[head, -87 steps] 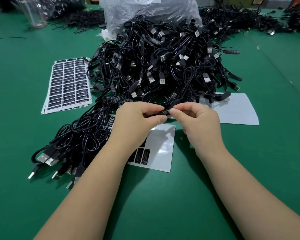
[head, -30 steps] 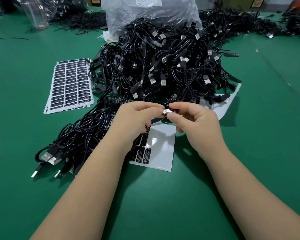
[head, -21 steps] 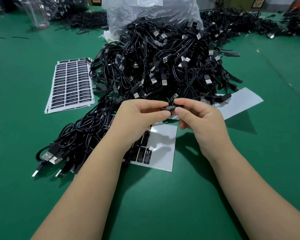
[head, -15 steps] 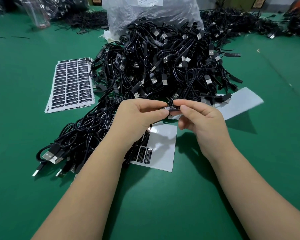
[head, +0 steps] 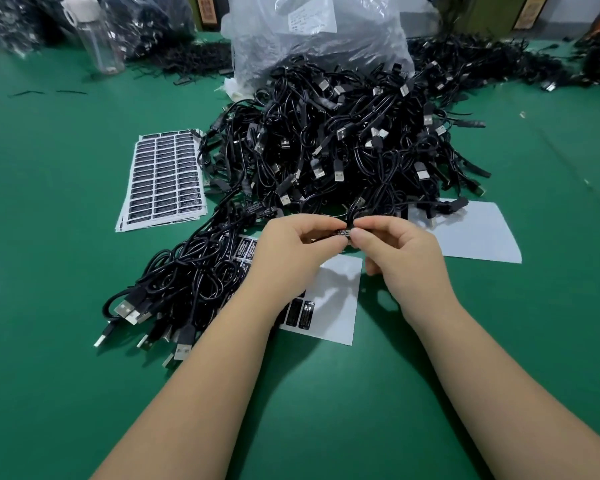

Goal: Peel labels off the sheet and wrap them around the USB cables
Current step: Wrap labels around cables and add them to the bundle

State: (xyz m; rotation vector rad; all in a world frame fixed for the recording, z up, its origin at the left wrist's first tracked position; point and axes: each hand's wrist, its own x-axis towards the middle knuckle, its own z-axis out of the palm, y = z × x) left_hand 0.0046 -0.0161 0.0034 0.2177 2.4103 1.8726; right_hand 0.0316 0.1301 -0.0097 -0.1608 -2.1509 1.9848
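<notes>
My left hand [head: 291, 251] and my right hand [head: 400, 258] meet fingertip to fingertip at the middle of the table, both pinching a black label [head: 345, 232] wrapped on a black USB cable. Below my hands lies a mostly peeled label sheet [head: 333, 306] with a few black labels left on it. A big heap of black USB cables [head: 343, 143] rises just behind my hands. A smaller bundle of cables [head: 187, 282] lies to the left of my left arm.
A stack of full label sheets [head: 163, 181] lies to the left of the heap. A bare white backing sheet [head: 475, 233] sits at the right. A clear plastic bag [head: 319, 32] and a clear bottle [head: 97, 39] stand at the back on the green table [head: 326, 410].
The white backing sheet at the right, lifted a second ago, has dropped flat. My fingers keep turning and pressing the label on the cable; my hands have barely shifted.
</notes>
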